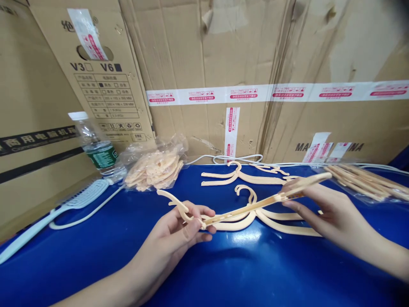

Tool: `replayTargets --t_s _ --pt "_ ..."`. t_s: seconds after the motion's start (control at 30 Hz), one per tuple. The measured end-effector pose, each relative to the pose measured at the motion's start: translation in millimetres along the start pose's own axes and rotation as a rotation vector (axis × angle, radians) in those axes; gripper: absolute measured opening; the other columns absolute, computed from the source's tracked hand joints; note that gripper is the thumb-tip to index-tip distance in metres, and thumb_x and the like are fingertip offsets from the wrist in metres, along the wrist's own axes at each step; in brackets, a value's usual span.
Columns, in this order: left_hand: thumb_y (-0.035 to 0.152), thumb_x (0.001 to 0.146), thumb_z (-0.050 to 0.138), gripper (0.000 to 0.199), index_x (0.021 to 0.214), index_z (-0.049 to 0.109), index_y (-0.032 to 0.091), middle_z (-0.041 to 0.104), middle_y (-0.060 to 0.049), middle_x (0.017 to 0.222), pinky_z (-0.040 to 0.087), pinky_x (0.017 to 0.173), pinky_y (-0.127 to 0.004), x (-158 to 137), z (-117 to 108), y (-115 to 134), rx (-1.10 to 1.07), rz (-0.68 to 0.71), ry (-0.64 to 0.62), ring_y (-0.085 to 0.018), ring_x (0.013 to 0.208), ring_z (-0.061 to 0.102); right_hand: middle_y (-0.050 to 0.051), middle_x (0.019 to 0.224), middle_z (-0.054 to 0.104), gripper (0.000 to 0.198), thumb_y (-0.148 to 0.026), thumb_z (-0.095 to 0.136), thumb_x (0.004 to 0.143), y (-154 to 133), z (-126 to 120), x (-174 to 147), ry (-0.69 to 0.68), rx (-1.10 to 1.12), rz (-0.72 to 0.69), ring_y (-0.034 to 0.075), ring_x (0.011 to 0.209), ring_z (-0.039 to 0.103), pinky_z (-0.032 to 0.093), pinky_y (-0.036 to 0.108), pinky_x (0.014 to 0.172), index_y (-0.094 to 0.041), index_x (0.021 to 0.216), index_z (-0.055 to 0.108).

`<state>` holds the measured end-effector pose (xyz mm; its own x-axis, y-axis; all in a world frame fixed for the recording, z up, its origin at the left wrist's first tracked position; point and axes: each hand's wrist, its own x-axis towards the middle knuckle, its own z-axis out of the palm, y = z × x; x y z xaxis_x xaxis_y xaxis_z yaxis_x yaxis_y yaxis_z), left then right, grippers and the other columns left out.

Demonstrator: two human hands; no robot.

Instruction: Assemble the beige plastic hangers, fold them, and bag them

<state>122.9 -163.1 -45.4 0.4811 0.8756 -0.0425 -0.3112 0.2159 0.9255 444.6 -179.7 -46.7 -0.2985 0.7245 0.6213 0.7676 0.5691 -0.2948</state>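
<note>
My left hand [179,232] pinches the left end of a beige plastic hanger [244,209], which I see edge-on. A curved, pronged piece [171,199] sticks up and left from between those fingers. My right hand [332,211] is closed around the hanger's other end, where a second arm slants up to the right. Slots run along the narrow bar between my hands. Behind and below it, several more beige hangers [287,229] lie on the blue table, partly covered by the held one and my right hand. Farther back lies another hanger [262,179] with a hook.
A clear bag of beige pieces [156,168] lies at the left, beside a water bottle [99,151] and a pale blue hairbrush [86,196]. Bagged beige strips [367,181] lie at the right. Cardboard boxes [207,55] and a white cable [238,160] line the back of the blue table [249,273].
</note>
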Motion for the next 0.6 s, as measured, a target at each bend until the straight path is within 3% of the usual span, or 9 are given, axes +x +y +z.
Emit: replayTargets --t_s 0.1,0.37,0.6 --pt "0.027 0.086 0.072 0.011 0.082 0.064 0.018 0.065 -0.005 0.103 0.051 0.082 -0.03 -0.2 0.2 0.4 -0.027 -0.006 -0.018 -0.018 0.085 0.064 0.005 0.098 0.067 0.019 -0.016 0.059 0.089 -2.1 1.0 -0.3 0.002 0.031 -0.02 0.023 0.094 0.064 0.05 0.033 0.081 -0.028 0.103 0.061" --pt "0.029 0.076 0.081 0.02 0.077 0.066 0.016 0.069 -0.005 0.091 0.051 0.076 -0.027 -1.0 2.7 1.1 -0.024 -0.025 0.102 -0.017 0.077 0.064 0.006 0.093 0.069 0.021 -0.015 0.053 0.088 -14.4 -4.4 2.1 0.033 0.017 -0.118 0.025 0.09 0.067 0.053 0.037 0.078 -0.031 0.1 0.061" --pt "0.028 0.07 0.086 0.026 0.073 0.063 0.015 0.071 -0.004 0.082 0.05 0.067 -0.025 -2.3 -3.8 -2.7 0.007 0.028 0.207 -0.015 0.069 0.064 0.007 0.096 0.07 0.024 -0.024 0.05 0.09 -24.2 -3.8 -7.6 0.035 -0.01 -0.125 0.026 0.083 0.069 0.054 0.033 0.064 -0.034 0.109 0.06"
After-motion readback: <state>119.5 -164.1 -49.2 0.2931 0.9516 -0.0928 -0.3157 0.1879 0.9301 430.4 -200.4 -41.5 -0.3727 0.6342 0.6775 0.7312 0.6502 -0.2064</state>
